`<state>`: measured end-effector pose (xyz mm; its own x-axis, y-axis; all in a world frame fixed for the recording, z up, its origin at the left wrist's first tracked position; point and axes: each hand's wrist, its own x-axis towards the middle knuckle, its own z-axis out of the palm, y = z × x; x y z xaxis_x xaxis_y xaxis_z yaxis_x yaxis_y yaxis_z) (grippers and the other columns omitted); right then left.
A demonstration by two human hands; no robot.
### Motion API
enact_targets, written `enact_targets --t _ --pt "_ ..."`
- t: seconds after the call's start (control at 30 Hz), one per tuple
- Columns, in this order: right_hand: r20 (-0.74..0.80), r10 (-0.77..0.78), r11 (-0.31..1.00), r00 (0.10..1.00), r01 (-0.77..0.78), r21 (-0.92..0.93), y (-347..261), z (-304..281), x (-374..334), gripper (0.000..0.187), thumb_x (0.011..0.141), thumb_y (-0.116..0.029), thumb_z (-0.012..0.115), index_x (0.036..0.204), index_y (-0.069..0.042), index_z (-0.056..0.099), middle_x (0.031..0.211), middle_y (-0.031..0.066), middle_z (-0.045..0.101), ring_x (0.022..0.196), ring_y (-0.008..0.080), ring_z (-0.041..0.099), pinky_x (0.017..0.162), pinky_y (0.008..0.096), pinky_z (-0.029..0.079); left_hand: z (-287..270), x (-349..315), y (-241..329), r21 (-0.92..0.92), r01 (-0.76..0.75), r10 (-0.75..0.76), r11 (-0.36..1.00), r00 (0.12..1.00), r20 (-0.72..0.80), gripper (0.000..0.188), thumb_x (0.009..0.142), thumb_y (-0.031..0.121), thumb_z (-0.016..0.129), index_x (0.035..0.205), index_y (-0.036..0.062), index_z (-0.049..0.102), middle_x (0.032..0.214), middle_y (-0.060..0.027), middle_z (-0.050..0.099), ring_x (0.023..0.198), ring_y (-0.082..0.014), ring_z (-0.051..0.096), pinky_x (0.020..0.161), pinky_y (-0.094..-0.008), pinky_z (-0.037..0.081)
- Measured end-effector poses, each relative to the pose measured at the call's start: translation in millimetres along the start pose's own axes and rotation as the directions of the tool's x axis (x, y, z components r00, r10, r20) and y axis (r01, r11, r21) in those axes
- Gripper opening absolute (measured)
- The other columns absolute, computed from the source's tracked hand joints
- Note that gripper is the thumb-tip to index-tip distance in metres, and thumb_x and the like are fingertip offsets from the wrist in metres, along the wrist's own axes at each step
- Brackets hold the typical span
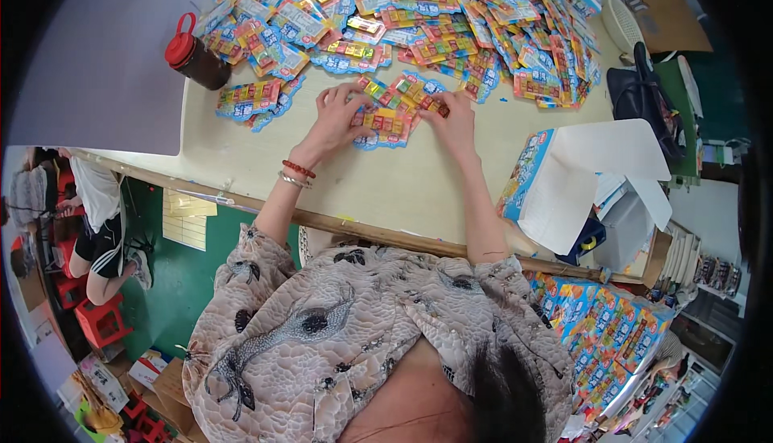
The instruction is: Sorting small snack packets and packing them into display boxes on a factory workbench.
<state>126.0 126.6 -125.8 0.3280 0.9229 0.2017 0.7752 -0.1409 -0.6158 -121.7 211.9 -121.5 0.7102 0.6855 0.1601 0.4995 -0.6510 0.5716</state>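
Note:
Several flat carded packs [382,123] with rows of small bright pieces, like wrapped candies, lie overlapping on the pale table before me. My left hand [334,121], a red bead bracelet and a silver bangle at its wrist, is curled round their left edge with thumb and fingers. On the other side my right hand [455,123] pinches the edge of a carded pack [417,89] that slants to the upper right. The fingertips are partly hidden by the packs. Just beyond both hands spreads a large heap of the same packs [435,20].
A dark bottle with a red lid [196,61] stands at the left, near a few packs [250,98]. To the right is an open white carton [568,177]. A dark bag [640,97] hangs farther right. Printed boxes [604,330] are stacked below the table edge [386,238]. Another person [101,218] sits at left.

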Motion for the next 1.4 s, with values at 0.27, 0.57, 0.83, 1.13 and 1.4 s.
enact_targets --t 0.27,0.57,0.83,1.13,1.4 --pt "0.006 -0.084 0.983 0.996 0.084 -0.162 -8 -1 -13 0.033 0.081 -0.023 0.07 0.108 -0.004 0.063 0.093 0.0116 0.056 0.09 0.0279 0.057 0.081 0.0391 0.045 -11 49 -6 0.212 -0.099 0.048 0.972 0.971 0.235 0.074 0.058 0.041 0.085 0.116 0.008 0.052 0.122 -0.0128 0.052 0.119 -0.0319 0.045 0.103 -0.0511 0.027" --pt "-0.017 0.064 0.943 0.998 -0.066 -0.326 -13 -13 -12 0.067 0.073 -0.045 0.076 0.118 -0.002 0.051 0.122 0.017 0.048 0.118 0.0352 0.043 0.092 0.0497 0.039 2 2 29 0.182 0.023 -0.062 0.983 0.975 0.214 0.063 0.061 0.035 0.085 0.103 0.0043 0.049 0.103 -0.0134 0.052 0.105 -0.0317 0.049 0.087 -0.0429 0.039" --pt "0.277 0.228 0.924 0.934 -0.118 -0.364 -16 -25 30 0.077 0.064 -0.041 0.082 0.118 0.001 0.048 0.115 0.0212 0.056 0.111 0.0348 0.053 0.09 0.0457 0.045 9 -18 47 0.089 0.232 -0.246 0.969 0.945 0.215 0.062 0.06 0.032 0.086 0.101 0.004 0.047 0.098 -0.0141 0.053 0.097 -0.0334 0.05 0.082 -0.041 0.042" --pt "0.028 0.494 0.84 0.869 -0.485 0.244 -18 -53 -76 0.061 0.078 -0.022 0.073 0.125 0.0 0.041 0.105 0.0205 0.064 0.094 0.0331 0.066 0.08 0.0391 0.051 12 -34 60 0.104 0.082 -0.092 0.991 0.99 0.103 0.059 0.06 0.026 0.085 0.1 0.004 0.048 0.098 -0.0139 0.054 0.093 -0.0328 0.052 0.08 -0.042 0.043" --pt "0.021 0.475 0.844 0.88 -0.461 0.274 -21 -31 -124 0.05 0.088 -0.017 0.064 0.13 -0.002 0.04 0.103 0.0154 0.065 0.095 0.0294 0.065 0.082 0.035 0.05 23 -43 70 -0.755 0.408 -0.336 0.513 0.905 0.261 0.078 0.075 0.025 0.077 0.135 -0.0044 0.036 0.103 -0.0181 0.058 0.097 -0.033 0.056 0.093 -0.0402 0.044"
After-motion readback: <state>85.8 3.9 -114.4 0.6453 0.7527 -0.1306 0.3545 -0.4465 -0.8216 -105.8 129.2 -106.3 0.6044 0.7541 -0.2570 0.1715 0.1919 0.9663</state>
